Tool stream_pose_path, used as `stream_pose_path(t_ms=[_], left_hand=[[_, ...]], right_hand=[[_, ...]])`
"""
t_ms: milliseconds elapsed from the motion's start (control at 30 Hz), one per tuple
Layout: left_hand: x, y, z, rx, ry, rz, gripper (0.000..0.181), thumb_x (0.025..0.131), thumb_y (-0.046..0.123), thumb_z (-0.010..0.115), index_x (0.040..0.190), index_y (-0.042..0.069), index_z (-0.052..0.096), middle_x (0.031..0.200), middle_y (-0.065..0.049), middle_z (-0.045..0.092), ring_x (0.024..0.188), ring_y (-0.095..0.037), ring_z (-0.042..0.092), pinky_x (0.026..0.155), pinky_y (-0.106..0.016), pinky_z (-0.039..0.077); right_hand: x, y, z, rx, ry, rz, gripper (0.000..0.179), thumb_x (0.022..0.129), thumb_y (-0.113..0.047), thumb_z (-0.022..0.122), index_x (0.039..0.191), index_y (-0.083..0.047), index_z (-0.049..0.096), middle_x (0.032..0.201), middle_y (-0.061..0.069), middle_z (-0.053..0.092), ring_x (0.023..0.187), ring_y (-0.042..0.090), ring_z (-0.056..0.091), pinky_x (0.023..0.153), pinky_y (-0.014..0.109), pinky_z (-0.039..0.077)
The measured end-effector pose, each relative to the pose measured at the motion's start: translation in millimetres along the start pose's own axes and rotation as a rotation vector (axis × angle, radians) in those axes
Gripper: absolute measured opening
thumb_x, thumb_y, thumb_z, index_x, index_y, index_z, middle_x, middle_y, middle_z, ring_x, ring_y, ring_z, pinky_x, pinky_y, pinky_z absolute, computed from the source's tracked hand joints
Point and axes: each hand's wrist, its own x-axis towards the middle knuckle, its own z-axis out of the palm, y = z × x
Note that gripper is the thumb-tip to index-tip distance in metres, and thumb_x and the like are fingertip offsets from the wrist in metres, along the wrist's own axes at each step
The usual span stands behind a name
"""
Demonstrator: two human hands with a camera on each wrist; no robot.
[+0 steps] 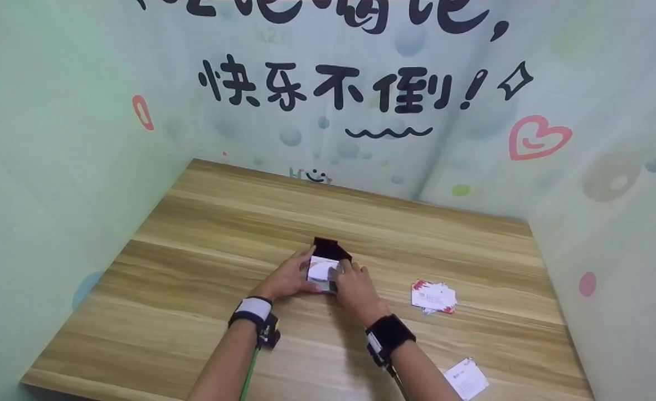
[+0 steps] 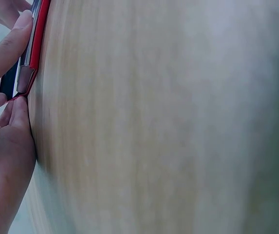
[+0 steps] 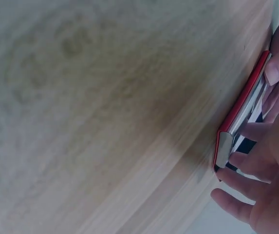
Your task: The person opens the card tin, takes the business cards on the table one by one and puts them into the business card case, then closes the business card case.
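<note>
A business card case [image 1: 328, 249] lies open on the wooden table, its black lid raised at the far side. White cards [image 1: 321, 268] show inside it. Seen edge-on in the right wrist view, the case has a red outer cover [image 3: 242, 95] and a metal frame. My left hand [image 1: 290, 277] grips its left side, with the thumb [image 2: 20, 29] on the near edge in the left wrist view. My right hand [image 1: 358, 289] holds the right side, fingers bent over the cards and round the corner. Part of the case is hidden by that hand.
To the right lies a small stack of white cards with red print [image 1: 433, 296]. Nearer the front right, another white card [image 1: 467, 380] sits beside my forearm. Printed cloth walls [image 1: 333, 150] border the back and sides of the table [image 1: 194, 334].
</note>
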Motion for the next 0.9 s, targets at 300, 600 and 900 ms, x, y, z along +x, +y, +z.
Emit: stream_pose_path(t_ms=[300,600,900], left_hand=[[0.4,1.8,-0.6,0.084,0.014,-0.016,0.106,0.076,0.017,0.087,0.16,0.011,0.022,0.165,-0.025,0.017,0.152,-0.038,0.024,0.126,-0.046,0.022],[0.0,-0.2,0.2,0.062,0.014,0.004,0.105,0.076,0.014,0.086,0.159,0.007,0.022,0.166,-0.025,0.015,0.15,-0.038,0.031,0.124,-0.044,0.028],[-0.4,-0.3,-0.7,0.038,-0.003,0.029,0.103,0.079,0.011,0.084,0.159,0.004,0.02,0.165,-0.027,0.013,0.149,-0.042,0.03,0.124,-0.048,0.028]], right_hand=[[-7.2,-2.2,-0.4,-0.016,-0.013,-0.012,0.033,0.088,-0.003,0.063,0.119,-0.01,0.069,0.112,0.014,0.065,0.099,0.031,0.066,0.082,0.046,0.055],[-14.0,-5.3,0.0,-0.06,-0.004,-0.039,0.039,0.085,0.0,0.064,0.122,-0.01,0.069,0.113,0.011,0.067,0.103,0.027,0.065,0.085,0.043,0.056],[-16.8,-4.4,-0.2,-0.043,-0.028,-0.042,0.04,0.084,-0.001,0.066,0.123,-0.01,0.068,0.114,0.01,0.067,0.104,0.025,0.066,0.085,0.042,0.056]])
